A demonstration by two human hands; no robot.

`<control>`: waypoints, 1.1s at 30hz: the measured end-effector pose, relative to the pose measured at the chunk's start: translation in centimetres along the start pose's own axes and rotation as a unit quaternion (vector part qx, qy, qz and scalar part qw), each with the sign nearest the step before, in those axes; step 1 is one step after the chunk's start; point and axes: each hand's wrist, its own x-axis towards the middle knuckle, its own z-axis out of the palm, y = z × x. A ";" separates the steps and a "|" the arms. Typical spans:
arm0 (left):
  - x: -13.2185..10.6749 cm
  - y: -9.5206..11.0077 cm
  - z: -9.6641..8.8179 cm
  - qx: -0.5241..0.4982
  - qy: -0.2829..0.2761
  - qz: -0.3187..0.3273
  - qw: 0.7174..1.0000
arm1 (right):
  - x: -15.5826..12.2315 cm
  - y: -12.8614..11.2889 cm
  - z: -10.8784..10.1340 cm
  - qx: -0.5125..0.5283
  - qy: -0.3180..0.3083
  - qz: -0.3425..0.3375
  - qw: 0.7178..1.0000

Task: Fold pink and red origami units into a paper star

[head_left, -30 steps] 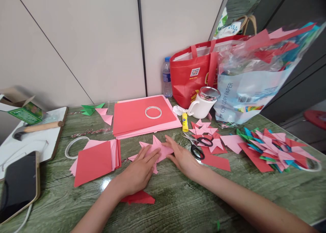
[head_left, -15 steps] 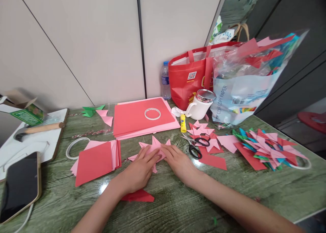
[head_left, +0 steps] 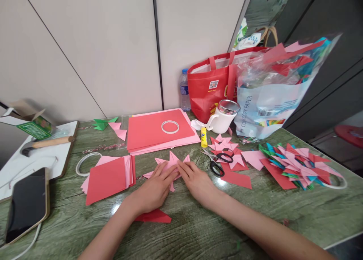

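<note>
A pink folded paper piece [head_left: 171,161] with pointed tips lies on the green wood-grain table [head_left: 198,226]. My left hand [head_left: 154,188] rests flat on its left part, fingers stretched out. My right hand [head_left: 195,180] presses flat on its right part, fingertips meeting the left hand's near the middle. A small red folded triangle [head_left: 154,216] sits under my left forearm.
A stack of red and pink squares [head_left: 109,176] lies to the left, larger red sheets [head_left: 159,131] with a tape ring behind. Scissors [head_left: 218,163], a glue stick [head_left: 203,137], a white mug [head_left: 222,118], a red bag [head_left: 212,84], folded paper pieces [head_left: 295,165] and a phone [head_left: 27,203] surround them.
My right hand slid left over the pink paper until its fingertips met the left hand's. The view shifted slightly.
</note>
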 end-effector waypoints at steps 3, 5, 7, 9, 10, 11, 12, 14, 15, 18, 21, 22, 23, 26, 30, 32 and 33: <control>0.0 0.0 0.1 0.001 0.004 -0.001 1.000 | 0.1 -0.2 0.2 -0.015 -0.004 0.000 1.000; -0.1 0.0 0.2 0.003 0.002 -0.003 1.000 | 0.1 -0.4 0.2 -0.029 -0.005 0.000 1.000; -0.1 0.1 0.2 0.007 -0.001 -0.003 1.000 | 0.1 -0.4 0.2 -0.037 -0.007 0.006 0.999; -0.1 0.1 0.2 0.014 -0.003 0.000 1.000 | 0.1 -0.2 0.1 -0.029 -0.012 0.016 0.999; -0.1 0.1 0.2 0.018 -0.003 0.000 1.000 | 0.1 -0.1 0.0 -0.020 -0.014 0.018 1.000; -0.1 0.1 0.2 0.021 -0.004 0.000 1.000 | 0.1 0.1 -0.1 -0.010 -0.014 0.019 1.000; -0.1 0.1 0.2 0.024 -0.003 0.000 1.000 | 0.0 0.3 -0.1 0.000 -0.012 0.017 1.000; -0.1 0.1 0.2 0.023 0.000 0.001 1.000 | 0.0 0.7 -0.1 0.015 -0.004 0.010 1.000; -0.1 0.1 0.3 0.022 0.001 0.001 1.000 | -0.1 0.8 -0.1 0.018 0.001 0.006 1.000; -0.1 0.2 0.3 0.019 0.005 0.000 1.000 | -0.2 1.0 0.3 0.015 0.008 0.001 1.000; -0.1 0.2 0.3 0.014 0.011 0.002 1.000 | -0.2 1.0 0.6 0.014 0.014 0.001 1.000; -0.1 0.2 0.4 0.014 0.013 0.003 1.000 | -0.2 0.9 0.6 0.016 0.016 0.001 1.000; -0.1 0.2 0.4 0.015 0.012 0.002 1.000 | -0.3 0.9 0.7 0.019 0.017 0.000 1.000; -0.1 0.1 0.5 0.017 0.009 -0.001 1.000 | -0.4 0.7 0.6 0.023 0.017 0.004 1.000; -0.1 0.0 0.6 0.020 0.007 -0.001 1.000 | -0.5 0.7 0.4 0.022 0.021 -0.015 0.999; -0.1 0.0 0.6 0.023 0.010 0.002 1.000 | -0.4 0.6 0.3 0.017 0.021 -0.016 0.999; -0.1 0.0 0.5 0.022 0.013 0.005 1.000 | -0.4 0.5 0.2 0.014 0.018 -0.010 1.000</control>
